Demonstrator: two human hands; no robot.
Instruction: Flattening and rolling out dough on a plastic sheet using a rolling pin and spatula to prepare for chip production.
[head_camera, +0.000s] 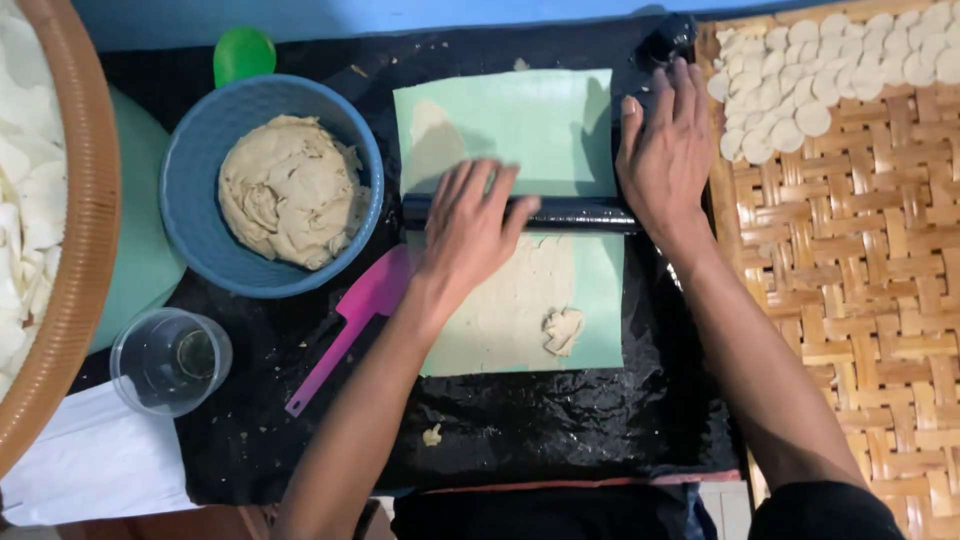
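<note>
A pale green sheet (545, 125) lies on black plastic (560, 420), with thin beige dough (510, 300) spread over its near half and a small dough lump (563, 330) on it. A black rolling pin (575, 213) lies across the sheet's middle. My left hand (470, 225) presses flat on the pin's left part, fingers spread. At the pin's right end, my right hand (668, 150) rests palm down, fingers pointing away.
A blue bowl (195, 215) holds a dough mass (290, 190). Beside it are a pink spatula (345, 330), a clear cup (170, 360) and a green round object (243, 53). A woven mat (860, 270) at right carries white dough discs (820, 60). A basket rim (85, 230) curves at left.
</note>
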